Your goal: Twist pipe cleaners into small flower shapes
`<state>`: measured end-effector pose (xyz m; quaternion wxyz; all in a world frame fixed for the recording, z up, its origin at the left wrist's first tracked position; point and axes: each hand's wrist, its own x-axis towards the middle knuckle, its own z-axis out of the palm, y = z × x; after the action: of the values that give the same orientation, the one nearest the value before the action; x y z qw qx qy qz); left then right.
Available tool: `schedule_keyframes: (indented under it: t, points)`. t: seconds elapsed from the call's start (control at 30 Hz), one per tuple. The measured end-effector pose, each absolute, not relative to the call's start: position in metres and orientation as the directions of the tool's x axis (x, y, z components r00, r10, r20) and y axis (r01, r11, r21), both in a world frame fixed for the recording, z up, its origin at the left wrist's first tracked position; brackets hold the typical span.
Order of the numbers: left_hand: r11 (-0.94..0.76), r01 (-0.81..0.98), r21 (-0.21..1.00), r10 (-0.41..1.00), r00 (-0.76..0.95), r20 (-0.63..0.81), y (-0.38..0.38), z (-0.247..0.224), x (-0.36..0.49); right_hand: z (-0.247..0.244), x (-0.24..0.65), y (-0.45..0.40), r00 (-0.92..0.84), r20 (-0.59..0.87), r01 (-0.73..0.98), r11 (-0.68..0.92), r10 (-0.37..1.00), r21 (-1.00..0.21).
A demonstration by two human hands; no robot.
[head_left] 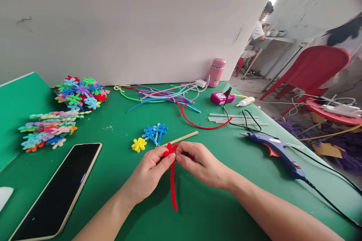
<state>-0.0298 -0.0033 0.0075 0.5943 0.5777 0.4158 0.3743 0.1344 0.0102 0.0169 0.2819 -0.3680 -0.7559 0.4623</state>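
Between my two hands is a red pipe cleaner, its upper end bent into flower petals and its straight tail hanging down toward the table. My left hand pinches the petals between thumb and fingers. Close against it, my right hand has its fingers curled in a pinch at the right side of the red petals. Just beyond the hands lies a thin wooden stick. A yellow pipe-cleaner flower and several blue pipe-cleaner flowers rest left of the stick.
A phone lies at the left, near piled colourful flowers. Loose pipe cleaners spread at the back beside a pink bottle. On the right are clear glue sticks and a blue glue gun with its cord. A person sits beyond.
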Motion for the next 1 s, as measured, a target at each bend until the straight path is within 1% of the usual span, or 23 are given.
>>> schedule_keyframes:
  t: [0.07, 0.13, 0.2, 0.23, 0.3, 0.4, 0.5, 0.63, 0.73, 0.87, 0.93, 1.0]
  points:
    - [-0.093, 0.186, 0.978, 0.917, 0.398, 0.011, -0.004, 0.01, -0.031, 0.017, 0.136, 0.012, -0.622, -0.029, 0.16, 0.091, 0.782, -0.983]
    - [-0.183, 0.257, 0.949, 0.903, 0.427, 0.058, -0.005, 0.012, -0.031, 0.016, 0.135, 0.014, -0.664, -0.113, 0.022, -0.131, 0.74, -0.991]
    - [-0.219, 0.267, 0.938, 0.897, 0.433, 0.086, -0.006, 0.012, -0.03, 0.014, 0.133, 0.015, -0.679, -0.188, -0.068, -0.315, 0.71, -0.946]
    - [-0.221, 0.258, 0.94, 0.899, 0.427, 0.094, -0.006, 0.012, -0.03, 0.014, 0.132, 0.015, -0.675, -0.219, -0.095, -0.377, 0.704, -0.921]
    - [-0.176, 0.204, 0.963, 0.915, 0.396, 0.083, -0.005, 0.009, -0.028, 0.013, 0.13, 0.015, -0.648, -0.265, -0.112, -0.434, 0.714, -0.894]
    - [0.007, 0.018, 1.0, 0.942, 0.337, -0.013, -0.003, 0.005, -0.027, 0.012, 0.129, 0.016, -0.568, -0.289, -0.085, -0.405, 0.771, -0.911]
    - [0.188, -0.144, 0.972, 0.947, 0.289, -0.141, -0.003, 0.003, -0.026, 0.012, 0.13, 0.017, -0.504, -0.264, -0.026, -0.32, 0.822, -0.947]
    - [0.283, -0.218, 0.934, 0.937, 0.27, -0.221, -0.004, 0.004, -0.025, 0.009, 0.128, 0.015, -0.495, -0.162, -0.026, -0.201, 0.853, -0.979]
    - [0.281, -0.198, 0.939, 0.94, 0.254, -0.228, -0.004, 0.004, -0.025, 0.006, 0.126, 0.014, -0.477, -0.096, -0.065, -0.144, 0.874, -0.987]
    - [0.196, -0.137, 0.971, 0.961, 0.226, -0.162, -0.004, 0.003, -0.026, 0.003, 0.125, 0.015, -0.439, -0.058, -0.066, -0.096, 0.897, -0.993]
    - [0.106, -0.031, 0.994, 0.979, 0.176, -0.099, -0.004, 0.004, -0.026, 0.003, 0.125, 0.016, -0.423, -0.048, -0.043, -0.073, 0.905, -0.996]
    - [-0.048, 0.171, 0.984, 0.993, 0.111, 0.029, -0.005, 0.004, -0.027, 0.002, 0.125, 0.014, -0.416, -0.028, -0.02, -0.04, 0.909, -0.999]
